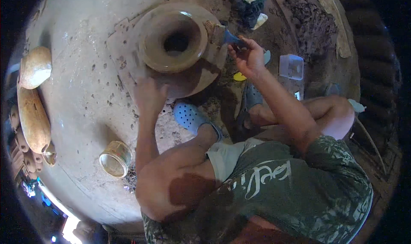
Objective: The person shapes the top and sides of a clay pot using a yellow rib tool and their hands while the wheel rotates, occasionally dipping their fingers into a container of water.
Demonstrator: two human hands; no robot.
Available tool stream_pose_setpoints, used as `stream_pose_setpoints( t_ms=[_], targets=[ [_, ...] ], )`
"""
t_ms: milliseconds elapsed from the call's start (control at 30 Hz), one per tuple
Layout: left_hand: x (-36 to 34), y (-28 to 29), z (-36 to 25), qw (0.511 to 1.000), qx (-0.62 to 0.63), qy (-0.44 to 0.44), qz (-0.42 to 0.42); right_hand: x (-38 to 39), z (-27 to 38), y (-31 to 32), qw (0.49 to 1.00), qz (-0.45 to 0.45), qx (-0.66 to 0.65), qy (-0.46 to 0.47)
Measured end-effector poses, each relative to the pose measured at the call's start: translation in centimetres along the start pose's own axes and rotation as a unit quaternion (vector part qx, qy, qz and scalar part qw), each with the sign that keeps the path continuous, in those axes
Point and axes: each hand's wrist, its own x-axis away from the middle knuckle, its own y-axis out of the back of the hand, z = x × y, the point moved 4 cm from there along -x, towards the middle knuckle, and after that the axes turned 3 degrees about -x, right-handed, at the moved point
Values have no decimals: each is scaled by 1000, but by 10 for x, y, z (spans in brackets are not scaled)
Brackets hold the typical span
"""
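Note:
A wet clay pot [192, 49] with a wide flared rim and dark opening sits on a round wheel [197, 83], slightly blurred. My right hand [248, 58] grips a thin blue piece [231, 36] at the pot's right, beside a rough brown piece [214, 32] near the rim. My left hand [147, 92] is smeared by motion at the wheel's lower-left edge, below the pot; its fingers are unclear.
Pale gourds [33, 120] lie at left, a tin can [115, 158] near my left knee. At right are a plastic tub [291, 68], a yellow disc [239, 76] and dark rags [244, 15]. My feet in blue clogs [186, 115] rest below the wheel.

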Motion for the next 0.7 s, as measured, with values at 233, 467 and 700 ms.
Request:
stream_pose_setpoints(
  t_ms=[233, 467, 700],
  targets=[
    [31, -15, -107, 933, 300, -162, 116, 5, 5, -5, 1000, -8, -18, 24],
    [2, -12, 7, 989, 106, 56, 82, 23, 8, -24, 994, 10, 62, 90],
    [46, -26, -90, 961, 204, -162, 94, 52, 30, -38, 878, 83, 415, 224]
  ],
)
